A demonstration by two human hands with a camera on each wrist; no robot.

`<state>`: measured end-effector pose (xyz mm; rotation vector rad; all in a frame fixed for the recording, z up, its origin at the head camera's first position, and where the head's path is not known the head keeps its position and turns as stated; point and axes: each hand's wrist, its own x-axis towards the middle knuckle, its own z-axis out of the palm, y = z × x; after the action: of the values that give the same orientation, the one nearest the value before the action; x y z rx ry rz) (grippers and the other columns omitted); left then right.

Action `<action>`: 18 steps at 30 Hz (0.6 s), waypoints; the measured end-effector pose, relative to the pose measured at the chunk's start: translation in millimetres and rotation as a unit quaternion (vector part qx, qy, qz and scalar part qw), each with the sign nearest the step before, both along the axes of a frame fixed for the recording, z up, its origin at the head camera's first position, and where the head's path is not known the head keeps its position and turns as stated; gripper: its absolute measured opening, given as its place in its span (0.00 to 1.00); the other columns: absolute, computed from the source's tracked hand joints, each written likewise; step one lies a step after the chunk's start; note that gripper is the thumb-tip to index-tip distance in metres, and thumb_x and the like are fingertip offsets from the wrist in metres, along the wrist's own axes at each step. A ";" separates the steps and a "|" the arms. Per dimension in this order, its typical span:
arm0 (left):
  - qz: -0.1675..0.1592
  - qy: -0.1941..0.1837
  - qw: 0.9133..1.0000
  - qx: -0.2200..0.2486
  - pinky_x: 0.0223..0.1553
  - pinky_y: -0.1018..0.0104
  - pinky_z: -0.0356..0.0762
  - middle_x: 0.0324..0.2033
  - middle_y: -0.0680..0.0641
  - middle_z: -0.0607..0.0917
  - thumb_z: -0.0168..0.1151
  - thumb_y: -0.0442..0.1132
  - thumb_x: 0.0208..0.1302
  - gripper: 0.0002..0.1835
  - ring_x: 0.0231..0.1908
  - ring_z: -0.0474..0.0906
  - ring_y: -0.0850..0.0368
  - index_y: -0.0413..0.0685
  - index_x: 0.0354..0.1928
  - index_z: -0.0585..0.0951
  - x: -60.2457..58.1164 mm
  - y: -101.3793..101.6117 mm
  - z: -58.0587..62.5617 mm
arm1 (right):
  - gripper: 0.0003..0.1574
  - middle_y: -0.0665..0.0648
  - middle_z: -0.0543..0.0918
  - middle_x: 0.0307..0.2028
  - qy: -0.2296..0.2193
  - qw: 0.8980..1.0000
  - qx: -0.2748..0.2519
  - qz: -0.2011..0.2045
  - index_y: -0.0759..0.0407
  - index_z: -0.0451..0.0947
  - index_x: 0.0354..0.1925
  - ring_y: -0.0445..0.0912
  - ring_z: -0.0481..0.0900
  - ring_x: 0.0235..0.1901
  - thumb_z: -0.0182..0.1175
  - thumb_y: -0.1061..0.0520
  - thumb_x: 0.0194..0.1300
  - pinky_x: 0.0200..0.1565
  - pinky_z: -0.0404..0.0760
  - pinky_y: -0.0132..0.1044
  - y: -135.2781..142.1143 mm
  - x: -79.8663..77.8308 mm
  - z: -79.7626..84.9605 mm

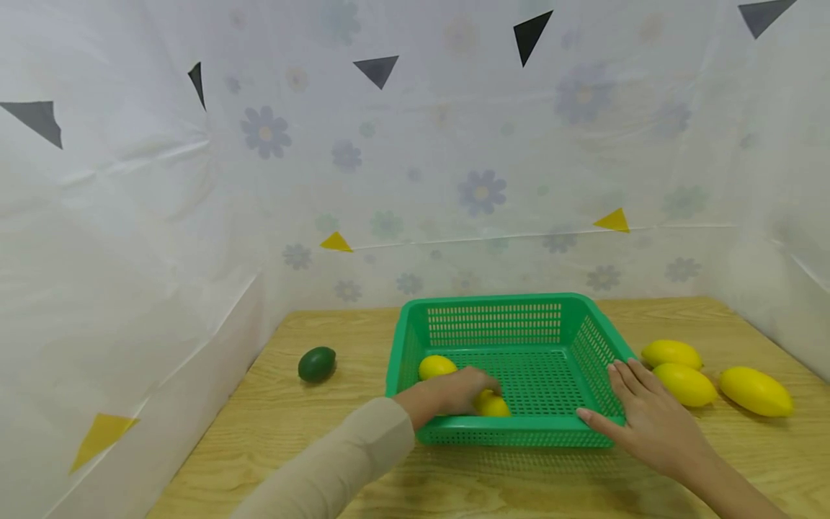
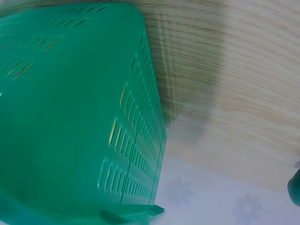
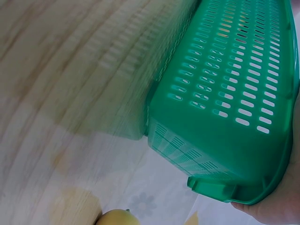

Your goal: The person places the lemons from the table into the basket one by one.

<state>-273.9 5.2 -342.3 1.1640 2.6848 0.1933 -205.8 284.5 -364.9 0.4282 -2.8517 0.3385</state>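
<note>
In the head view a green plastic basket [image 1: 512,431] stands on the wooden table. My left hand [image 1: 459,389] reaches over its front left rim, fingers curled over a lemon [image 1: 493,405] close to the front wall. A second lemon [image 1: 437,367] lies by the basket's left wall, just behind that hand. My right hand [image 1: 658,425] rests on the front right corner with fingers straight along the rim. In the right wrist view, part of this hand [image 3: 279,204] shows at the rim. The left wrist view has the basket wall [image 2: 70,117] but no hand.
Right of the basket lie three lemons: a rear one [image 1: 671,354], a nearer one [image 1: 685,385] and an outer one [image 1: 756,391]. A dark green oval fruit [image 1: 317,365] sits on the table [image 1: 259,447] at the left. A white flowered sheet [image 1: 415,180] hangs behind.
</note>
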 end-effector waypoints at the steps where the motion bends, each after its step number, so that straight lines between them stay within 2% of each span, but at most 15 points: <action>1: -0.001 0.003 1.000 -0.001 0.56 0.72 0.72 0.57 0.51 0.77 0.62 0.36 0.60 0.23 0.59 0.71 0.57 0.48 0.58 0.75 -0.2 -0.5 0.9 | 0.57 0.80 0.51 0.66 -0.001 1.000 -0.001 0.000 0.80 0.51 0.65 0.69 0.43 0.68 0.50 0.33 0.63 0.70 0.32 0.55 0.1 -0.3 0.1; 5: 0.000 0.010 1.000 0.017 0.57 0.71 0.72 0.59 0.51 0.76 0.63 0.43 0.60 0.25 0.60 0.70 0.57 0.48 0.60 0.74 -2.3 -4.8 5.7 | 0.57 0.80 0.51 0.66 -0.001 1.000 -0.002 0.001 0.80 0.51 0.65 0.69 0.42 0.68 0.50 0.33 0.63 0.70 0.29 0.53 0.0 -1.0 1.2; 10: 0.027 0.015 0.997 0.072 0.61 0.65 0.70 0.59 0.51 0.75 0.63 0.50 0.60 0.27 0.62 0.68 0.56 0.49 0.60 0.73 -4.5 -14.8 13.9 | 0.57 0.80 0.51 0.66 -0.001 1.000 0.000 0.001 0.80 0.51 0.65 0.70 0.42 0.68 0.50 0.33 0.63 0.70 0.30 0.54 0.3 -0.8 2.2; 16: 0.052 0.035 0.989 0.136 0.63 0.60 0.68 0.60 0.50 0.75 0.61 0.47 0.62 0.25 0.63 0.67 0.54 0.49 0.60 0.74 -2.1 -32.3 22.4 | 0.56 0.80 0.51 0.66 -0.001 1.000 0.003 0.002 0.80 0.51 0.65 0.70 0.42 0.68 0.50 0.33 0.64 0.70 0.31 0.54 0.3 0.2 1.6; 18: 0.050 0.044 0.985 0.160 0.62 0.59 0.68 0.59 0.48 0.75 0.61 0.46 0.62 0.24 0.62 0.68 0.53 0.47 0.59 0.74 -1.5 -39.4 22.4 | 0.57 0.80 0.51 0.66 -0.004 1.000 0.002 0.002 0.80 0.51 0.65 0.69 0.42 0.68 0.50 0.33 0.63 0.70 0.29 0.53 0.3 0.5 2.0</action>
<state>-275.4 -34.2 -319.8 1.1425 2.8677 0.6252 -205.2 284.9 -363.0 0.4357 -2.8598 0.3360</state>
